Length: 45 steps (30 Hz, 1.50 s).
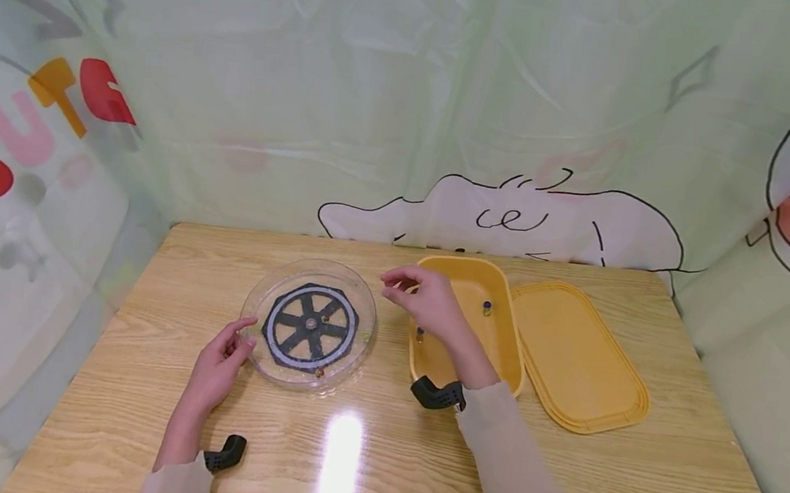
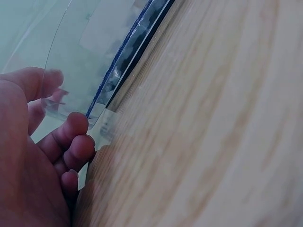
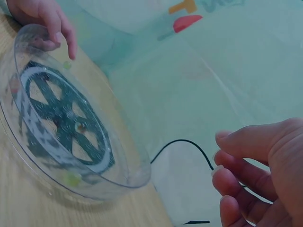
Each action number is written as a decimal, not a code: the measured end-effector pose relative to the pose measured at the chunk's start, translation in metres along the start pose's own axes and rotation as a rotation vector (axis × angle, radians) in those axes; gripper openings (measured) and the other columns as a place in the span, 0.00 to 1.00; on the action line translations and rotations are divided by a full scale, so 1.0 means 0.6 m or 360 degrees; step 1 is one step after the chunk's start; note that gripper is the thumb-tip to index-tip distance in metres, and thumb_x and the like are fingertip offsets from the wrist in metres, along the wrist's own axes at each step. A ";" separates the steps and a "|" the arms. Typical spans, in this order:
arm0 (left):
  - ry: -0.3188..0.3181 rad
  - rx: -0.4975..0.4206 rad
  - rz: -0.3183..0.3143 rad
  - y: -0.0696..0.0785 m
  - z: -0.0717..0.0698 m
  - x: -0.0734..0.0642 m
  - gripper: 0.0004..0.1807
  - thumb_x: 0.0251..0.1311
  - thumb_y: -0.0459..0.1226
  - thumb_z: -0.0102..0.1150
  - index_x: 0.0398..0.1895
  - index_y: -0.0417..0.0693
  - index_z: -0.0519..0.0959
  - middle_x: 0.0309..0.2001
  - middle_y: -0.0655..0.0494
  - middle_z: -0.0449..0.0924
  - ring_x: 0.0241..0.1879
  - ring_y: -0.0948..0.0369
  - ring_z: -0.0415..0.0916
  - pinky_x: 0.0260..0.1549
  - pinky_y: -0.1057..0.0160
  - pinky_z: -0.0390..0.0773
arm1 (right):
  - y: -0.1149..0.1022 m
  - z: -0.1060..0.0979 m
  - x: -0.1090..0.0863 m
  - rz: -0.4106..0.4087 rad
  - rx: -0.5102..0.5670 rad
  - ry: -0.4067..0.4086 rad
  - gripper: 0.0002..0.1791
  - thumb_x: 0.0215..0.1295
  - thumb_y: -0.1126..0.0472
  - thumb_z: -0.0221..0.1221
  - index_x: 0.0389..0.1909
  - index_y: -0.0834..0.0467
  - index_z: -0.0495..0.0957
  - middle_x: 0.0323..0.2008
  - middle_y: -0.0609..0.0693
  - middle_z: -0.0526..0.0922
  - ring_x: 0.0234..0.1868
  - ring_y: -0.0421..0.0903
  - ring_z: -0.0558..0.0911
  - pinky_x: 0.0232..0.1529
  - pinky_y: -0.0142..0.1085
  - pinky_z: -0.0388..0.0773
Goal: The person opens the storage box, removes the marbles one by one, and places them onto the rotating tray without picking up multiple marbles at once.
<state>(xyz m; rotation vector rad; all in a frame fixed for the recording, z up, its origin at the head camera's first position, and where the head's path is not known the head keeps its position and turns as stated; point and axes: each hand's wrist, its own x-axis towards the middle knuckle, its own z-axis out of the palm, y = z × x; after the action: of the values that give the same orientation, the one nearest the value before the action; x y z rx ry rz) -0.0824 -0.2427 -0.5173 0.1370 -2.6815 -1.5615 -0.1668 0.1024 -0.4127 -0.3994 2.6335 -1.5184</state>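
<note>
The clear dish lies flat on the table, with my left hand at its left rim and my right hand beyond its right side, apart from it. A dark wheel, six-spoked with a pale ring, shows through the dish; I cannot tell whether it sits in it or under it.

My left fingers are loosely bent and spread at the rim. The left wrist view alone shows how close: one digit overlaps the see-through wall, and lower fingertips sit right by the dish's bottom edge. Whether they press, I cannot tell.

My right thumb and fingertips are bent towards each other, a narrow gap between them, and I see nothing in them. The right wrist view bares their inner side, which the head view mostly hides, and gives the dish's wall side-on, plus a green bead low near its edge.

Only the head view takes in the yellow tray under my right hand and forearm, a blue-topped bead inside it, and the yellow lid just to its right. All rest on the wooden table, before a pale printed curtain.
</note>
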 end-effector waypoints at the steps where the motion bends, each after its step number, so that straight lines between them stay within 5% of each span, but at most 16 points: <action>1: 0.0002 0.0002 0.0003 0.001 0.000 0.000 0.19 0.74 0.41 0.53 0.65 0.54 0.74 0.30 0.51 0.66 0.28 0.57 0.64 0.28 0.64 0.63 | 0.002 -0.005 0.002 -0.0006 -0.0008 0.0004 0.09 0.66 0.63 0.65 0.46 0.57 0.85 0.39 0.49 0.83 0.41 0.49 0.77 0.38 0.39 0.76; 17: 0.0022 -0.0025 0.0032 0.004 0.001 -0.001 0.18 0.73 0.40 0.54 0.64 0.52 0.74 0.29 0.52 0.66 0.27 0.58 0.64 0.28 0.64 0.64 | 0.049 -0.074 0.024 0.0033 -0.0019 0.0059 0.12 0.67 0.67 0.63 0.49 0.64 0.83 0.43 0.55 0.83 0.45 0.52 0.78 0.40 0.39 0.76; 23: 0.0013 -0.0028 0.0018 0.004 0.000 0.000 0.19 0.73 0.40 0.54 0.65 0.53 0.74 0.30 0.51 0.65 0.27 0.58 0.63 0.28 0.64 0.64 | 0.067 -0.091 0.031 0.0072 -0.0141 0.0071 0.13 0.66 0.67 0.63 0.51 0.63 0.83 0.46 0.55 0.84 0.48 0.52 0.79 0.44 0.42 0.76; 31: 0.0012 -0.0028 -0.0009 0.004 0.001 -0.002 0.19 0.73 0.40 0.53 0.64 0.54 0.74 0.31 0.52 0.65 0.28 0.57 0.64 0.28 0.64 0.64 | 0.100 -0.094 0.044 0.0142 -0.0200 -0.0019 0.14 0.67 0.68 0.63 0.52 0.63 0.82 0.50 0.58 0.83 0.53 0.54 0.79 0.55 0.47 0.75; 45: 0.0011 -0.0039 -0.0014 0.002 0.001 -0.001 0.19 0.73 0.40 0.54 0.64 0.53 0.75 0.31 0.51 0.66 0.28 0.57 0.64 0.29 0.64 0.64 | 0.151 -0.078 0.061 0.0188 -0.0213 -0.0086 0.18 0.65 0.70 0.63 0.56 0.65 0.80 0.53 0.60 0.82 0.55 0.55 0.79 0.57 0.47 0.74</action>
<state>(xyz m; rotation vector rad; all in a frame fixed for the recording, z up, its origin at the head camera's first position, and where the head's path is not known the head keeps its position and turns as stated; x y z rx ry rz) -0.0819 -0.2418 -0.5166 0.1534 -2.6588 -1.5930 -0.2277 0.1753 -0.4642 -0.2834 2.6729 -1.2842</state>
